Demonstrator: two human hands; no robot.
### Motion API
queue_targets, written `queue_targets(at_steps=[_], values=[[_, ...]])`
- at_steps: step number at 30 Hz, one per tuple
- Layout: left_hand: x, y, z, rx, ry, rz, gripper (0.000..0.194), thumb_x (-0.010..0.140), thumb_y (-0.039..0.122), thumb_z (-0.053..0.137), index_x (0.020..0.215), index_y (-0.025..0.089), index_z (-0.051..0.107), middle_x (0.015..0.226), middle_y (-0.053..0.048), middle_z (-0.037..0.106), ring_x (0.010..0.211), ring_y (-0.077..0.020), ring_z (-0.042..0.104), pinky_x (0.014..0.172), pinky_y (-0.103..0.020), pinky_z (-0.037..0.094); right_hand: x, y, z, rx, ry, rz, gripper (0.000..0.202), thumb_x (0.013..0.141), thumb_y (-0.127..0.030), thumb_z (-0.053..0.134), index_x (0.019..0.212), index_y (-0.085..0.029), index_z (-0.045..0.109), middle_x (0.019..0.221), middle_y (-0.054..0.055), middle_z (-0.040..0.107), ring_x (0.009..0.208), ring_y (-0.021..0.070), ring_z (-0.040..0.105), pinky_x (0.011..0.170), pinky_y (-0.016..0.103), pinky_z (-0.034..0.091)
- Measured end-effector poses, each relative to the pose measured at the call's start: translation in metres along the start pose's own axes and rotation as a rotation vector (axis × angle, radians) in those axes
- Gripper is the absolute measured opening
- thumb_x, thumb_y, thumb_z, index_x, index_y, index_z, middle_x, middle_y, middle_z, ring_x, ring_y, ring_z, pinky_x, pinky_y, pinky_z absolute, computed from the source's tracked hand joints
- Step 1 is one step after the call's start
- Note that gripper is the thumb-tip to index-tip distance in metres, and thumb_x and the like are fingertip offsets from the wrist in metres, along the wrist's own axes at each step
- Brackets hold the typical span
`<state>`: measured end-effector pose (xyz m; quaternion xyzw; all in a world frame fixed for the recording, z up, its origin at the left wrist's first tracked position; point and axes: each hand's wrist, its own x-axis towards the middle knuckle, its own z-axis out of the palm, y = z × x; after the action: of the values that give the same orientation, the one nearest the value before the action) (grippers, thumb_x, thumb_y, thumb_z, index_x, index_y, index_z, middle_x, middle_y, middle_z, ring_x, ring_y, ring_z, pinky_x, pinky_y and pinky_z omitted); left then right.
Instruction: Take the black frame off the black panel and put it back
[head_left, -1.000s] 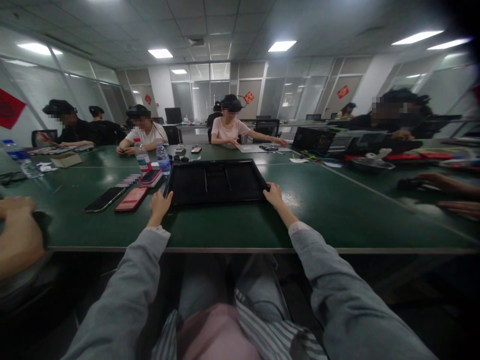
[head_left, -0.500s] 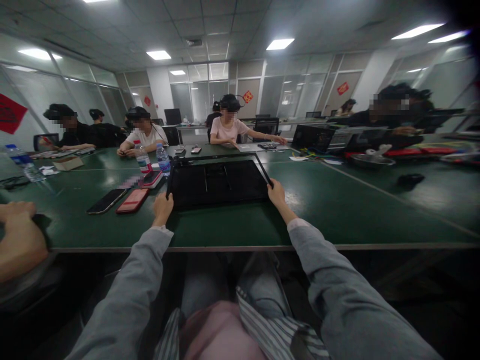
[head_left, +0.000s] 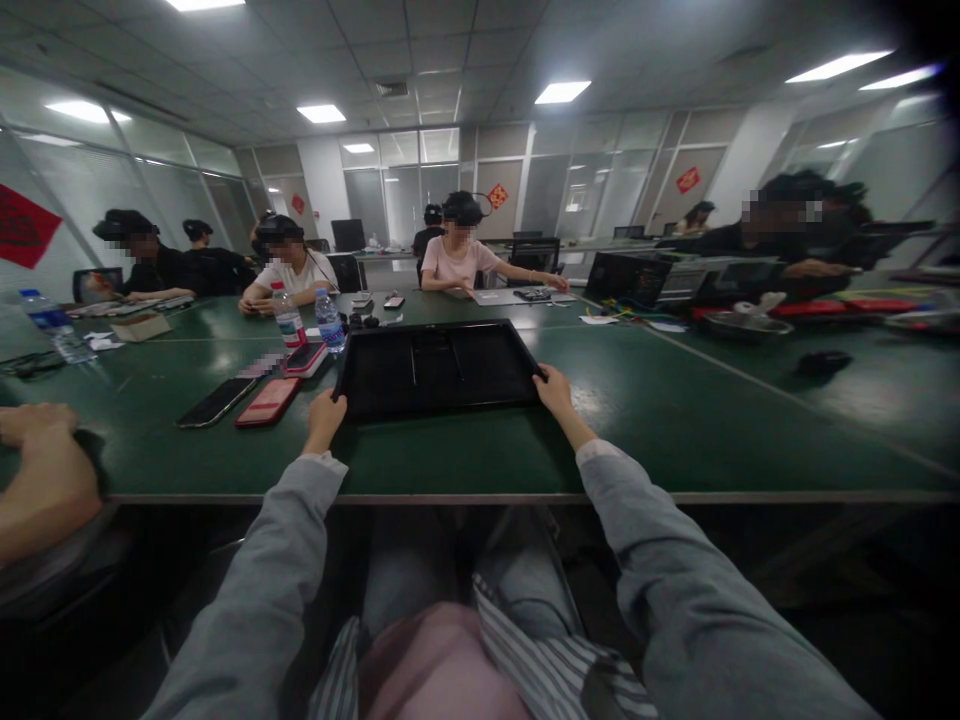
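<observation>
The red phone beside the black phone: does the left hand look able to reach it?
Probably yes: only green tabletop shows between the red phone and the left hand, but that hand would first have to release the black panel.

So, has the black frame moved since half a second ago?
Yes, down toward the green table, which showed between the frame and the panel then but not now.
</observation>
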<state>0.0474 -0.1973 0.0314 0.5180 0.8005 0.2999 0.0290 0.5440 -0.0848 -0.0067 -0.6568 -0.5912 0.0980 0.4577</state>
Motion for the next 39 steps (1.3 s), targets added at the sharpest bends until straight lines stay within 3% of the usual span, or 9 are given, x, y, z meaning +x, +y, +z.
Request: queue_targets(at_steps=[8,22,39], values=[[0.0059,-0.0080,0.0068,-0.094,0.030,0.022,0.049,0.097,0.041,0.051,0.132,0.012,0.068,0.129,-0.017,0.071,0.119,-0.0276,0.066,0.101,-0.035,0.048,-0.0002,0.0020,0.0008,-0.004,-0.002,-0.019,0.046,0.088,-0.021,0.056,0.133,-0.015,0.067,0.130,0.014,0.069,0.120,0.0260,0.065,0.109,0.045,0.048],[0.0053,-0.0085,0.0084,-0.046,0.019,0.036,0.046,0.100,0.033,0.051,0.138,0.010,0.063,0.134,-0.019,0.068,0.125,-0.0303,0.063,0.102,-0.036,0.047,-0.0008,0.0009,-0.0010,0.012,-0.015,-0.013,0.049,0.086,-0.023,0.059,0.134,-0.016,0.067,0.127,0.013,0.071,0.115,0.0276,0.068,0.105,0.046,0.051],[0.0020,-0.0041,0.0001,-0.108,0.058,-0.093,0.047,0.099,0.045,0.049,0.132,0.017,0.068,0.127,-0.018,0.071,0.120,-0.0349,0.065,0.098,-0.045,0.049,-0.0031,0.0000,-0.0020,-0.066,0.001,-0.011,0.043,0.097,-0.037,0.049,0.128,-0.016,0.070,0.120,0.015,0.073,0.112,0.0288,0.067,0.101,0.043,0.050]])
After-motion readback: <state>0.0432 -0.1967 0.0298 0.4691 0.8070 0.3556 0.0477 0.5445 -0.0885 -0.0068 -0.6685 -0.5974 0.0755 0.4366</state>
